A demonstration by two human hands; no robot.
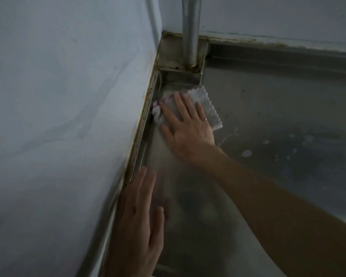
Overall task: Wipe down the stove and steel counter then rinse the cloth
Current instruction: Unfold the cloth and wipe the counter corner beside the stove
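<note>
Head view: cloth flat beneath right grip

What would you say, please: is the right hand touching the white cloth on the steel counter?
Touching. The head view shows the right hand laid flat on the cloth, straight fingers pressing it onto the steel counter.

- We find the picture dim and bluish-grey, under flat, soft light.
- A vague dark shadow lies on the steel counter near the bottom.
- The left hand looks blurred; straight lines bend slightly toward the edges.
</note>
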